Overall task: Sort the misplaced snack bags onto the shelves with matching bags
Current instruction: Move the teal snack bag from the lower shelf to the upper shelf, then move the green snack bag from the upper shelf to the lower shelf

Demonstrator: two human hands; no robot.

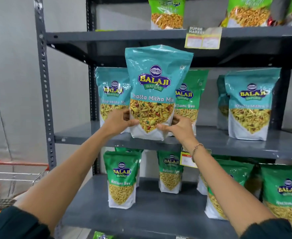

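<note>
I hold a teal Khatta Mitha Mix bag [154, 87] upright with both hands at the front edge of the middle shelf [228, 144]. My left hand [118, 122] grips its lower left side and my right hand [178, 126] its lower right side. Behind it on that shelf stand a matching teal bag [111, 94] on the left and a green Ratlami Sev bag [191, 95] on the right, both partly hidden. More teal bags [250, 102] stand further right.
The lower shelf [159, 211] carries several green Ratlami Sev bags [122, 178]. The top shelf [124, 36] has light green bags [166, 13] and a hanging price tag [203, 37]. A shopping cart [9, 180] stands at the left beside the rack's upright [44, 83].
</note>
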